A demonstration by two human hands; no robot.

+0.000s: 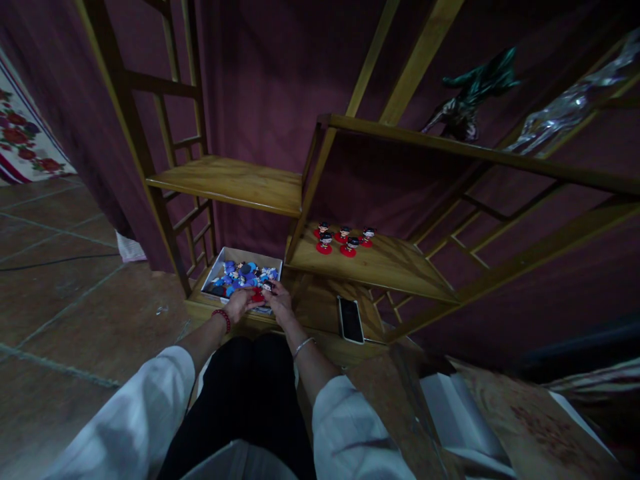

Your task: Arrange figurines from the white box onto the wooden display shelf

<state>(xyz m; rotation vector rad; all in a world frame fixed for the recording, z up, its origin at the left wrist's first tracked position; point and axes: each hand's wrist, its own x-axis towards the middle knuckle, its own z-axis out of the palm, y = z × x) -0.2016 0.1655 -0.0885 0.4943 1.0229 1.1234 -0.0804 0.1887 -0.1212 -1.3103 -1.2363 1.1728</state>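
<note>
Just over the front edge of a white box [213, 272], both my hands hold one small figurine [258, 294] with a red base. My left hand [239, 304] has its fingers at the base from the left. From the right, my right hand [279, 302] grips the same figurine near its dark-haired head. Inside the box lie several blue, purple and white figurines [243, 272] in a jumble. On the shelf [390, 270] to the right, several dark-haired figurines [345, 233] stand upright on red round bases.
A phone [351, 320] lies on the lower board right of the box. Above the box is a small wooden shelf [233, 183]. Higher right stand a green-and-dark statue [467, 97] and a clear glassy one [560, 110]. A white carton [457, 410] sits at lower right.
</note>
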